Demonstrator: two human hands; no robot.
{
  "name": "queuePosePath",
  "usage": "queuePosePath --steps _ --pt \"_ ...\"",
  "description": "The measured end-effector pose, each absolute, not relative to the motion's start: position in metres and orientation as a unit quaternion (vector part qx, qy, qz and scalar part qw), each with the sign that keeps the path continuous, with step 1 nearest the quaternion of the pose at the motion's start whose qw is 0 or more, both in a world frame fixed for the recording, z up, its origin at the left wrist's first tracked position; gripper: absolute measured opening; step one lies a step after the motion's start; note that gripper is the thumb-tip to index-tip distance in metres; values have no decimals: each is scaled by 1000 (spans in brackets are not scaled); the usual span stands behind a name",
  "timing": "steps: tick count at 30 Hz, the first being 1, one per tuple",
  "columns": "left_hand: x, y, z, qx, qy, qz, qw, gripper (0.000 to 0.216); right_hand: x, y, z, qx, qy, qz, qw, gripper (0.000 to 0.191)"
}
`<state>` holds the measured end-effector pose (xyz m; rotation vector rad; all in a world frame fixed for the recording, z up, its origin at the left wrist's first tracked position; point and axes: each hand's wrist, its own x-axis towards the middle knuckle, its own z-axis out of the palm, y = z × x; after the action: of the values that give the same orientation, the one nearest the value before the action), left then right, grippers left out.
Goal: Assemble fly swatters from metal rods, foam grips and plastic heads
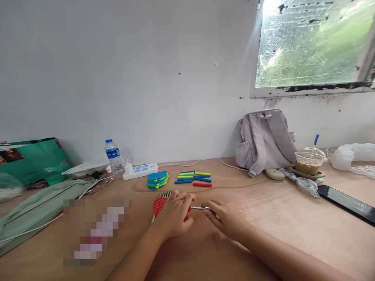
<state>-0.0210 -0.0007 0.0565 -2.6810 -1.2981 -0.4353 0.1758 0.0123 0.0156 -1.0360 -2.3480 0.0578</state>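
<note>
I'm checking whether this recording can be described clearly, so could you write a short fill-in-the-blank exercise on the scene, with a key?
1. The dotted piece partly covered by the left-hand grip is colored ____.
2. The silvery shaft extends from the right-hand grip toward the ____-hand grip.
3. The cap on the water bottle is colored ____.
4. The cup near the backpack has a ____ standing in it.

Missing words: red; left; blue; straw

Left hand (174, 216) palm down, right hand (227, 219) apparently pinching, forearms (278, 245) angled inward
</note>
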Motion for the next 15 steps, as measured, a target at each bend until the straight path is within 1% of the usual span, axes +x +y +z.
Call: queuePosePath --steps 3,8,12,15 --pt "-21 -1 56 -894 -423 -135 56 32 176 12 15 -390 -881 3 268 24" --pt "-22 -2 59 -897 -425 -108 58 23 176 12 16 -361 -897 -30 253 27" --pt "-20 -4 60 -897 -429 -93 55 20 179 14 16 -334 -907 -75 244 27" --pt "-17 -5 58 -903 -419 -76 58 19 181 14 19 -309 -919 -116 217 27"
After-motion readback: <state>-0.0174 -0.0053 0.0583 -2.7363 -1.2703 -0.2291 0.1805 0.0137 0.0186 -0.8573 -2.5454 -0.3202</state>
